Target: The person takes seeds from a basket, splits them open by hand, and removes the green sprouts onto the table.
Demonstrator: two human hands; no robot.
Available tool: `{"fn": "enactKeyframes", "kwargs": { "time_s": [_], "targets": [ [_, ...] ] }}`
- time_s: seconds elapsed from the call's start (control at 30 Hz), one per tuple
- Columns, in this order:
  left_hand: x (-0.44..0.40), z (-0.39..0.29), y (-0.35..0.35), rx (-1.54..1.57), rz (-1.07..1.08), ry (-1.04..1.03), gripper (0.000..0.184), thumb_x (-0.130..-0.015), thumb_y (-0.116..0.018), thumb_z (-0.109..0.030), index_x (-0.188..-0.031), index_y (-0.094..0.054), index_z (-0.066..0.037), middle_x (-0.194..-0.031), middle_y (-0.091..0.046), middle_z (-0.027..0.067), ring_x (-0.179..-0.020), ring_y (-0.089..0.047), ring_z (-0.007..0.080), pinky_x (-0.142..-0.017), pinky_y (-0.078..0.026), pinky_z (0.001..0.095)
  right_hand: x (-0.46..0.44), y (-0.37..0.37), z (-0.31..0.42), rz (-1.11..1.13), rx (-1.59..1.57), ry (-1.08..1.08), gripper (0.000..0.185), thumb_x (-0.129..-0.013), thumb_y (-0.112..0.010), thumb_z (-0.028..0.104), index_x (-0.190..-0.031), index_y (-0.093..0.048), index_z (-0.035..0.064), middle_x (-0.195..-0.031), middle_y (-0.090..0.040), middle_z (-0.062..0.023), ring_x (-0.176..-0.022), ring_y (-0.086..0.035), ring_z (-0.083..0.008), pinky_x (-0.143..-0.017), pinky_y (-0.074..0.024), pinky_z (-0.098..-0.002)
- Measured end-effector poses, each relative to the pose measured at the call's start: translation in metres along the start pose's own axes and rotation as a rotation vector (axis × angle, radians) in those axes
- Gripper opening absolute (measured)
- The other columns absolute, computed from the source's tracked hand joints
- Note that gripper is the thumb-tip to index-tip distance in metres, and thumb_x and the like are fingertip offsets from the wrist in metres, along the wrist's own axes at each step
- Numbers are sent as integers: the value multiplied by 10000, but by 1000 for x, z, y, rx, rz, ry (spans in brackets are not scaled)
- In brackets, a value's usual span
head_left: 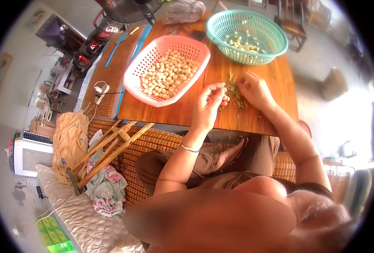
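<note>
My left hand (211,103) is raised over the table's near edge, right of the pink basket (131,80), its thumb and fingertips pinched together; what they hold, if anything, is too small to name. My right hand (254,89) rests at the right side of a small heap of green-brown scraps (234,90), fingers curled down and their tips partly hidden. Round pale pieces (168,74) cover the floor of the pink basket. Behind my right hand stands a green basket (275,40) with fewer pale pieces (244,44) in it.
The wooden table (280,80) carries both baskets. A plastic bag (183,12) lies at its far edge, near a fan (132,8). On the left are a power strip (102,93) and a blue swatter (116,47). Wooden poles (107,156) lean near the table's near left corner.
</note>
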State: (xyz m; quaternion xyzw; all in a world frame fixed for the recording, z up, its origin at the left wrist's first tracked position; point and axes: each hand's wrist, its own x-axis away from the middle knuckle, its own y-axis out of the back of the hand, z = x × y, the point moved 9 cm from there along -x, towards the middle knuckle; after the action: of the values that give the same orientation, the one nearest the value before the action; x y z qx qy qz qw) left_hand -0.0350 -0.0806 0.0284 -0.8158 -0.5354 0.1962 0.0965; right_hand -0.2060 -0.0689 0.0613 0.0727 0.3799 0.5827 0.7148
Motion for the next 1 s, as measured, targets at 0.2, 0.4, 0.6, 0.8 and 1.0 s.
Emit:
{"fn": "enactKeyframes", "kwargs": {
  "time_s": [0.2, 0.4, 0.6, 0.8, 1.0],
  "targets": [
    [-23, -78, -6, -73, 18, -189, 224, -963, -651, -159, -1134, -626, -16, -880, -644, 39, -787, -623, 101, -722, -533, 244, 3, -7, 6, 48, 94, 64, 113, -795, -679, 53, -821, -573, 26, -811, -641, -118, -747, -613, -317, -688, -504, -401],
    [-107, -115, -24, -534, -14, -368, 136, -941, -630, -91, -1049, -674, -20, -819, -678, 99, -683, -645, 136, -605, -574, 239, 5, -6, 5, 33, 92, 48, 114, -801, -660, 45, -872, -572, 30, -820, -645, -130, -786, -613, -334, -696, -508, -411],
    [-142, -92, -110, -1052, 94, -838, 127, -859, -669, -147, -907, -724, -43, -845, -679, 159, -798, -656, 337, -741, -524, 410, 7, 3, 15, -72, 107, 211, 92, -818, -633, 29, -888, -574, 27, -820, -646, -142, -794, -618, -342, -707, -509, -430],
    [-172, -44, -118, -1381, 291, -561, 198, -905, -600, -214, -860, -715, -59, -832, -692, 166, -782, -673, 352, -745, -532, 442, 8, -3, 10, 12, 133, 151, 105, -795, -611, -4, -882, -565, 32, -819, -634, -140, -779, -600, -347, -710, -500, -439],
    [-134, -112, -73, -1185, 80, -784, 141, -888, -616, -151, -927, -716, -58, -851, -703, 170, -780, -690, 340, -715, -547, 425, 10, 5, 27, -126, 185, 363, 110, -775, -636, 6, -864, -577, 34, -773, -627, -130, -746, -590, -357, -697, -495, -455]
  ]
}}
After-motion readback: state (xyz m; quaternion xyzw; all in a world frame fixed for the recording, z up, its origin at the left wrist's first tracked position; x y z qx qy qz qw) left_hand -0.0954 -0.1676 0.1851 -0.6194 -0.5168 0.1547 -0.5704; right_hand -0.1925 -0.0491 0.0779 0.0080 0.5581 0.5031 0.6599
